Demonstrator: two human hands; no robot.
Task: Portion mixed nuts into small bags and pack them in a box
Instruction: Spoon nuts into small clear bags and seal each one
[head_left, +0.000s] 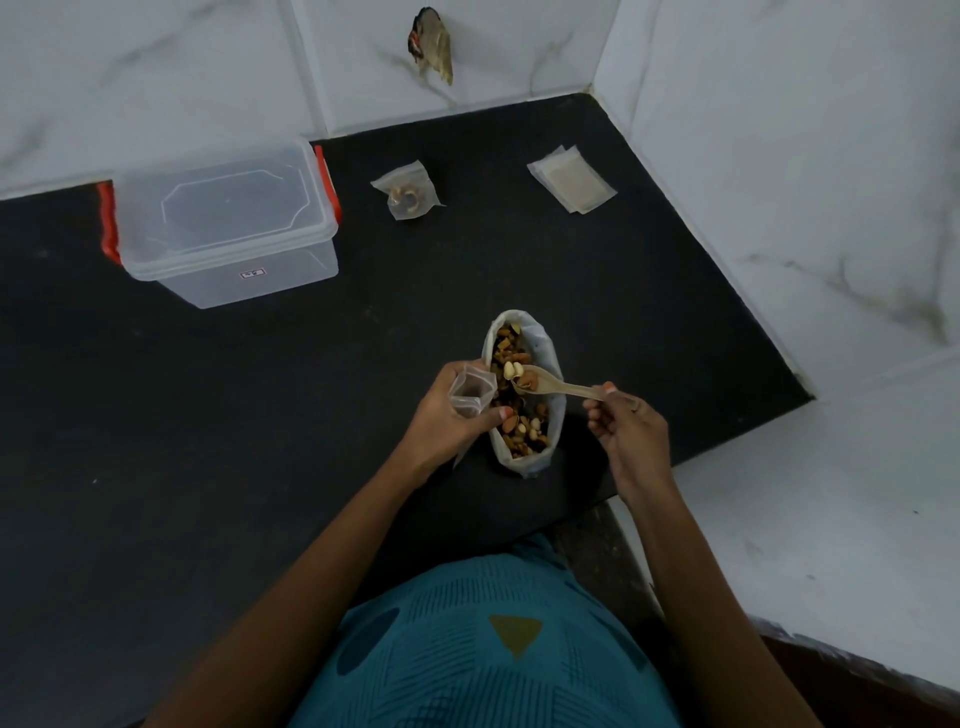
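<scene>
Illegibly small sticker (252, 273) on box (304, 262)

Left hand (441, 415), right hand (626, 423): curled grips.

The small sticker (252, 273) on the box (228, 223) is illegible.

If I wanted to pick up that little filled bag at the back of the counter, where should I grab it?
Probably pinch the filled bag by its flat, empty far edge, coming from above: it lies flat on the counter, and the nuts bulge in its nearer half.
</scene>
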